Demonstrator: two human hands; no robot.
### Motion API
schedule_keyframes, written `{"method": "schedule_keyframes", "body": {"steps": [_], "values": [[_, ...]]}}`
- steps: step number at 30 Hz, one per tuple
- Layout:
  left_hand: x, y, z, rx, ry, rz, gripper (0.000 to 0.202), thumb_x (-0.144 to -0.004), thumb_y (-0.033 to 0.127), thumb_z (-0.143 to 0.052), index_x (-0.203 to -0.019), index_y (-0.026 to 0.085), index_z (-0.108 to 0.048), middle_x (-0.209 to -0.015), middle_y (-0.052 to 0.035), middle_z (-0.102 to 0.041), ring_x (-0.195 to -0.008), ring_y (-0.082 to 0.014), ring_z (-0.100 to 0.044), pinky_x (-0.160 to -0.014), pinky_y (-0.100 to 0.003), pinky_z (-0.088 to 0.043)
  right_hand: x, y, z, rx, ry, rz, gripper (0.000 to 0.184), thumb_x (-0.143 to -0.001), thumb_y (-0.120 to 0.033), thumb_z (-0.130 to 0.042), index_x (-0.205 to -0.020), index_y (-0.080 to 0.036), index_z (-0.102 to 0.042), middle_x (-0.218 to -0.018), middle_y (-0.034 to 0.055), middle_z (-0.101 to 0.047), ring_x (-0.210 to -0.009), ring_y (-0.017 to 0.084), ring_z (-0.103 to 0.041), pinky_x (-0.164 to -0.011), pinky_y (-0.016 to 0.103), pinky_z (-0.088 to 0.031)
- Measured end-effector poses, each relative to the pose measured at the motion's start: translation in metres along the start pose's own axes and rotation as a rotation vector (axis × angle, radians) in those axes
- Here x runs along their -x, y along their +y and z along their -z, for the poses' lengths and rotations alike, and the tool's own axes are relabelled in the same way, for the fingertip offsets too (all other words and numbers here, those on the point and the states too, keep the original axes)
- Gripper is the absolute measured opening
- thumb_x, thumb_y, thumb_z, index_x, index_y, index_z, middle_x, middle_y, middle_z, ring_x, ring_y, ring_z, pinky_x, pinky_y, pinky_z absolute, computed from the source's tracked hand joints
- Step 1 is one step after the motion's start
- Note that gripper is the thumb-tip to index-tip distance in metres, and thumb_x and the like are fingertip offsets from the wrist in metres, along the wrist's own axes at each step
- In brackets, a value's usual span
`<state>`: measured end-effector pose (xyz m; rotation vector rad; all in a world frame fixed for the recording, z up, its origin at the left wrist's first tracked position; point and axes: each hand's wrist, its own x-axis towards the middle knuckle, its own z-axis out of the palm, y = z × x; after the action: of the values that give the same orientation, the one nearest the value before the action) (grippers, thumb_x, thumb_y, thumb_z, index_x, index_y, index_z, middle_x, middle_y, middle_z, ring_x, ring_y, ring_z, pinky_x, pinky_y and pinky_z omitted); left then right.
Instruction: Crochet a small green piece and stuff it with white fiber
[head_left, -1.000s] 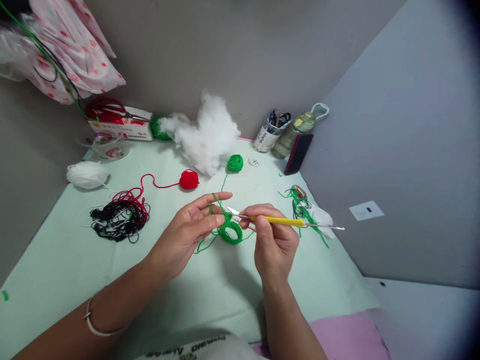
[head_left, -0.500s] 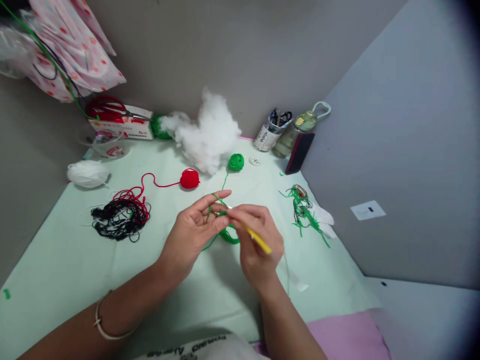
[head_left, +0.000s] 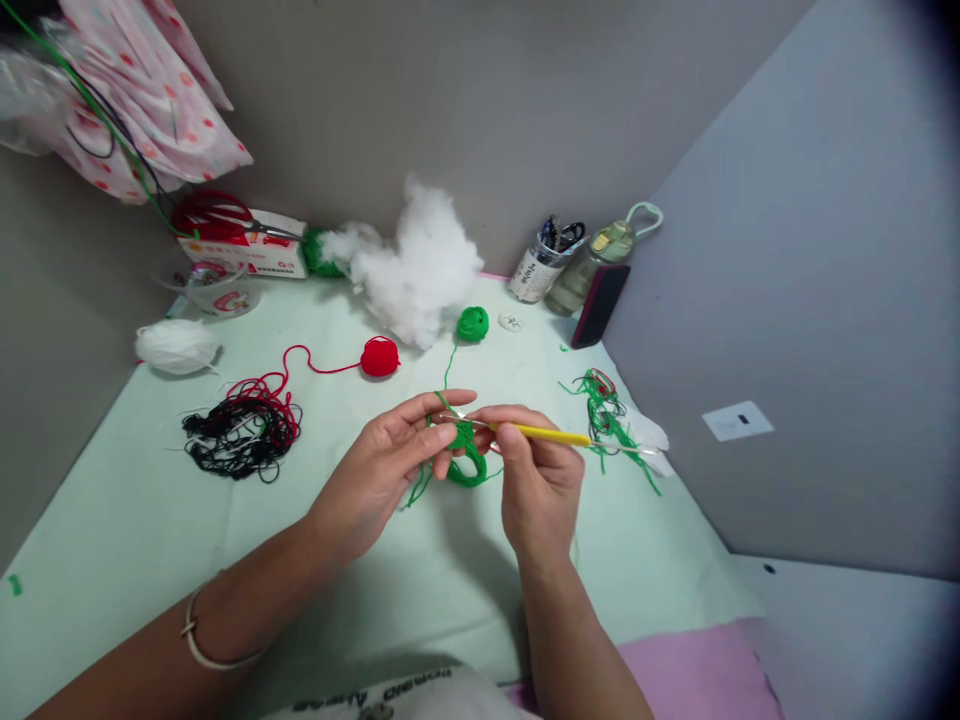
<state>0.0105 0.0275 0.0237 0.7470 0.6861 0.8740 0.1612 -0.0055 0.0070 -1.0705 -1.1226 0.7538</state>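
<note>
My left hand (head_left: 382, 465) pinches a small green crochet piece (head_left: 465, 462) between thumb and fingers, with green yarn looped over the index finger. That strand runs up to a small green yarn ball (head_left: 472, 323). My right hand (head_left: 536, 475) grips a yellow-handled crochet hook (head_left: 547, 434), held level, its metal tip in the green piece. Both hands hover over the pale green table cover (head_left: 150, 540).
A red yarn ball (head_left: 379, 356), a black and red yarn tangle (head_left: 244, 430), a white yarn ball (head_left: 174, 346), white stuffing (head_left: 416, 265), green scraps (head_left: 607, 415), a pen jar (head_left: 538, 265), a bottle (head_left: 589, 265), a phone (head_left: 598, 305), and a box (head_left: 244, 255) with red scissors.
My right hand swung the hook down toward me half a second ago, then brought it back level, with the tip in the green piece again. The left hand stayed almost still.
</note>
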Motion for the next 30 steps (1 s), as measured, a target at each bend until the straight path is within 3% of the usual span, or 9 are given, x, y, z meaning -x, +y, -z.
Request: {"method": "schedule_keyframes", "body": {"steps": [5,8,11,15,17,23,30], "values": [[0.0,0.004,0.004,-0.042,-0.029,-0.005,0.024,-0.089,0.024,-0.075,-0.112,0.026,-0.08,-0.093,-0.0002,-0.064,-0.067,-0.0082,-0.049,-0.064,-0.022,-0.041,-0.002,0.001,0.002,-0.195,-0.004,-0.098,0.019,-0.1,-0.036,-0.062,-0.094,-0.023,-0.074,-0.084,0.002,-0.077,-0.069,0.013,-0.069,-0.064,0.026,-0.058],[0.0,0.003,0.007,-0.09,-0.029,-0.011,0.026,-0.089,0.024,-0.074,-0.115,0.027,-0.079,-0.095,-0.0006,-0.064,-0.072,-0.0097,-0.051,-0.064,-0.022,-0.041,0.0,-0.002,0.002,-0.193,-0.012,-0.083,0.02,-0.103,-0.034,-0.058,-0.095,-0.023,-0.072,-0.086,0.0014,-0.077,-0.071,0.013,-0.071,-0.065,0.026,-0.058],[0.001,0.0,0.009,-0.157,-0.003,-0.058,0.028,-0.089,0.026,-0.075,-0.116,0.028,-0.078,-0.093,0.0,-0.062,-0.079,-0.0116,-0.054,-0.067,-0.022,-0.043,0.006,-0.004,0.001,-0.019,-0.006,0.053,0.019,-0.105,-0.026,-0.053,-0.101,-0.025,-0.072,-0.091,0.0017,-0.077,-0.075,0.013,-0.072,-0.068,0.028,-0.059],[0.002,-0.003,0.01,-0.297,0.087,-0.16,0.031,-0.088,0.024,-0.076,-0.118,0.03,-0.077,-0.091,0.0017,-0.058,-0.08,-0.0112,-0.052,-0.071,-0.021,-0.045,0.013,-0.002,0.0,0.308,-0.071,0.425,0.024,-0.101,-0.014,-0.053,-0.113,-0.025,-0.07,-0.099,0.0051,-0.078,-0.087,0.018,-0.073,-0.074,0.034,-0.061],[0.002,-0.003,0.01,-0.316,0.11,-0.175,0.032,-0.089,0.023,-0.076,-0.12,0.031,-0.076,-0.089,0.0024,-0.057,-0.08,-0.0107,-0.052,-0.072,-0.021,-0.045,0.014,0.0,-0.001,0.355,-0.095,0.545,0.026,-0.1,-0.011,-0.055,-0.117,-0.024,-0.069,-0.1,0.0065,-0.078,-0.092,0.021,-0.074,-0.076,0.037,-0.062],[0.001,0.0,0.011,-0.248,0.026,-0.128,0.031,-0.088,0.025,-0.078,-0.118,0.033,-0.076,-0.089,0.0033,-0.057,-0.081,-0.0091,-0.054,-0.071,-0.019,-0.045,0.012,-0.002,0.0,0.217,-0.023,0.346,0.029,-0.102,-0.01,-0.049,-0.113,-0.027,-0.07,-0.097,0.0023,-0.077,-0.078,0.015,-0.071,-0.065,0.03,-0.06],[0.004,0.0,0.006,-0.329,0.097,-0.173,0.035,-0.086,0.021,-0.078,-0.12,0.028,-0.074,-0.088,0.0035,-0.059,-0.081,-0.0096,-0.054,-0.076,-0.019,-0.047,0.011,0.001,-0.003,0.453,-0.063,0.645,0.028,-0.1,-0.008,-0.052,-0.118,-0.023,-0.067,-0.097,0.0077,-0.076,-0.089,0.021,-0.074,-0.071,0.036,-0.063]]}}
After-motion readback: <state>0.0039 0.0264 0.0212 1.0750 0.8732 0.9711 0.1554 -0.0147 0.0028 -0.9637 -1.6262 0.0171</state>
